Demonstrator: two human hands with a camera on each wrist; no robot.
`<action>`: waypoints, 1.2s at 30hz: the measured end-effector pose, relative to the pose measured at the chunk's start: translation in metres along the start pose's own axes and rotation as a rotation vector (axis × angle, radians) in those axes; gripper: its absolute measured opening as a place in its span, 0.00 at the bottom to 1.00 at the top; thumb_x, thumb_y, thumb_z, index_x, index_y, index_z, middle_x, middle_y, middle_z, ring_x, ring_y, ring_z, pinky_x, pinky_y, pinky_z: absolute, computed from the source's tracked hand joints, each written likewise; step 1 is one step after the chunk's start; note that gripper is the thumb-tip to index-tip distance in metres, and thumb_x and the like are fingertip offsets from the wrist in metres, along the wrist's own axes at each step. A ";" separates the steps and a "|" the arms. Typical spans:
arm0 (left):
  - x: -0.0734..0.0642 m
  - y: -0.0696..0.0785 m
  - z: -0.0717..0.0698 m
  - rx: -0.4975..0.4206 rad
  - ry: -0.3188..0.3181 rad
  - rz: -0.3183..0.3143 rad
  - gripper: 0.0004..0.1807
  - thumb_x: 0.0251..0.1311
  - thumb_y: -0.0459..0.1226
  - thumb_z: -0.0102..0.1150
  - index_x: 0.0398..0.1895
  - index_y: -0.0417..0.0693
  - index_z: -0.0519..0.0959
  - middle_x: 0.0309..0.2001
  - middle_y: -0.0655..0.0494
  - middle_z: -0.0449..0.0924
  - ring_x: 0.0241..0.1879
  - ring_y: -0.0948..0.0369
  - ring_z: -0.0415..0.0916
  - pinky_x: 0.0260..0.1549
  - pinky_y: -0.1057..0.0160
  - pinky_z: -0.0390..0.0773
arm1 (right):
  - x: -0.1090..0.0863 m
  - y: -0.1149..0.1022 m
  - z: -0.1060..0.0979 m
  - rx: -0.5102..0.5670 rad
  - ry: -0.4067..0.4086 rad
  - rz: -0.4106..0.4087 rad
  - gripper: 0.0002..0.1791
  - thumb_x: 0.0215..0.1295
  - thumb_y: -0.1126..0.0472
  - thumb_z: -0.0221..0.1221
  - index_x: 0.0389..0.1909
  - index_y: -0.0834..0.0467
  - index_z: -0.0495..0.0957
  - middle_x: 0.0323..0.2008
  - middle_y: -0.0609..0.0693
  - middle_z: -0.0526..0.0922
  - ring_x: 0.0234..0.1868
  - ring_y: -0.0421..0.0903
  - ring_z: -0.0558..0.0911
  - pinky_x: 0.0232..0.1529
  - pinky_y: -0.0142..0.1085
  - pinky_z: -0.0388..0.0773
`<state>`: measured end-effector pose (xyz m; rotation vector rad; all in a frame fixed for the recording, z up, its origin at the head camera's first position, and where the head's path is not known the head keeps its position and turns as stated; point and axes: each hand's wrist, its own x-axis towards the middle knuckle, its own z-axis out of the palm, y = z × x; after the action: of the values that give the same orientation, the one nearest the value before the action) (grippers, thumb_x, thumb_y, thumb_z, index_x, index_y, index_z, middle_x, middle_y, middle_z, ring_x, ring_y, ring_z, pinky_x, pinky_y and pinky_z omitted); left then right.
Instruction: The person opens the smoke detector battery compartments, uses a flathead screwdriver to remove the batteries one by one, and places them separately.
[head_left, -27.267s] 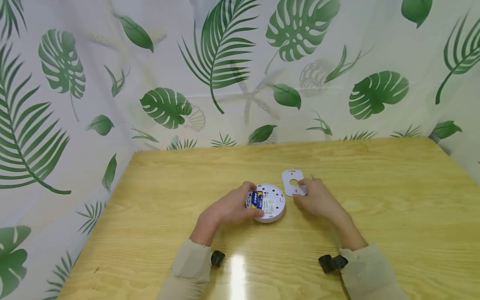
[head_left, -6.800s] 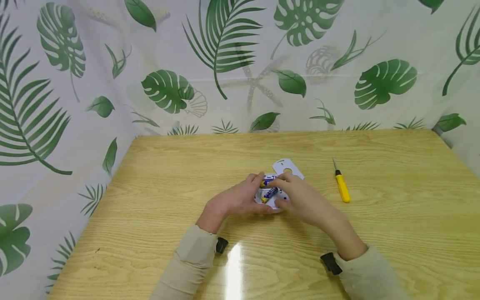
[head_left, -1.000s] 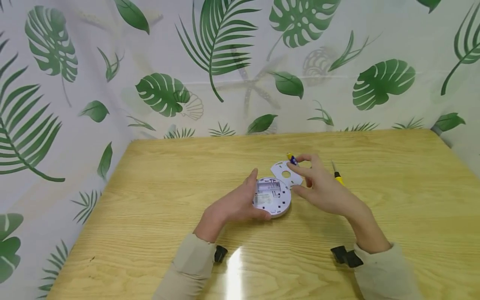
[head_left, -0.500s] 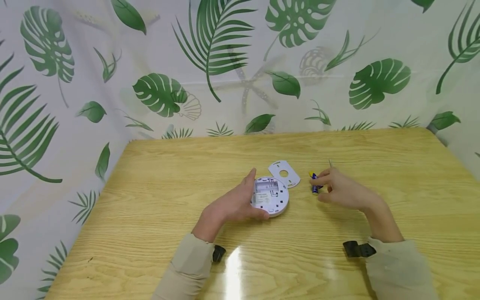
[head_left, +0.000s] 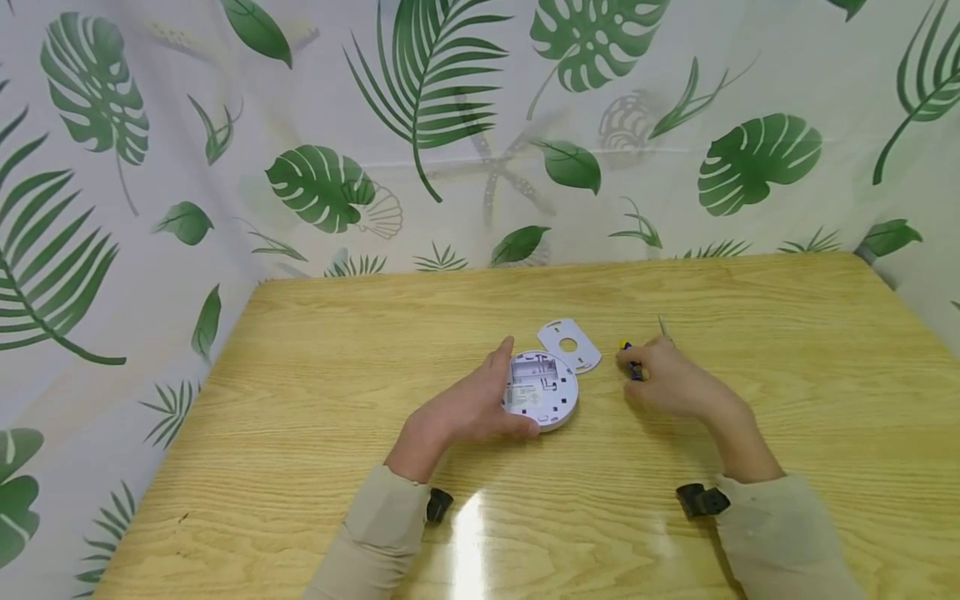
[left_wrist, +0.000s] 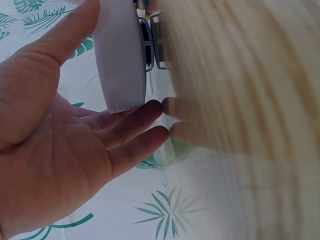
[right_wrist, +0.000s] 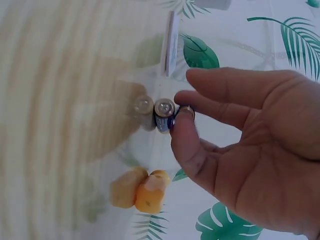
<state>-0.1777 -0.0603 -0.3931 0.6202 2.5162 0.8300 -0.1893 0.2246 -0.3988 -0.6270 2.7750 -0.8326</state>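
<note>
A round white smoke detector [head_left: 542, 404] lies back side up on the table, its battery compartment bare. My left hand [head_left: 465, 408] grips its left edge between thumb and fingers; in the left wrist view the white casing [left_wrist: 120, 55] is seen edge-on. To the right, my right hand [head_left: 678, 379] is low over the table at two blue-and-yellow batteries. In the right wrist view one battery [right_wrist: 165, 109] lies on the tabletop, end toward the camera. A second battery [right_wrist: 188, 111], partly hidden, is pinched at the fingertips beside it.
A white mounting plate [head_left: 567, 343] with a round hole lies behind the detector, touching or nearly touching it. The screwdriver's metal shaft [head_left: 663, 326] shows behind my right hand; its yellow handle [right_wrist: 151, 192] appears in the right wrist view. A leaf-patterned curtain [head_left: 480, 125] borders the wooden table.
Both batteries have come out of the detector. My right hand has carried a battery from above the mounting plate down to the table at right. The left hand keeps its hold.
</note>
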 end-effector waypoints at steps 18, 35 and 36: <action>0.000 -0.001 0.001 0.069 0.003 0.017 0.59 0.57 0.53 0.70 0.80 0.44 0.41 0.76 0.43 0.50 0.70 0.55 0.59 0.71 0.57 0.58 | -0.003 -0.016 0.010 -0.275 -0.059 0.136 0.24 0.69 0.61 0.55 0.59 0.74 0.72 0.64 0.81 0.58 0.58 0.75 0.72 0.50 0.61 0.76; 0.000 0.000 -0.001 0.077 0.001 0.011 0.57 0.57 0.53 0.70 0.80 0.45 0.44 0.75 0.42 0.53 0.67 0.54 0.62 0.69 0.57 0.62 | -0.006 -0.023 0.010 -0.252 -0.089 0.200 0.36 0.69 0.59 0.56 0.72 0.72 0.57 0.68 0.78 0.54 0.65 0.77 0.62 0.56 0.65 0.70; 0.001 0.000 -0.001 0.081 0.003 0.012 0.57 0.57 0.53 0.69 0.80 0.45 0.44 0.75 0.43 0.54 0.67 0.55 0.62 0.69 0.57 0.62 | -0.006 -0.022 0.009 -0.245 -0.084 0.198 0.36 0.69 0.59 0.56 0.72 0.72 0.58 0.68 0.78 0.54 0.64 0.76 0.64 0.56 0.65 0.70</action>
<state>-0.1787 -0.0603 -0.3924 0.6616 2.5618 0.7370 -0.1738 0.2061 -0.3933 -0.4023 2.8250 -0.4216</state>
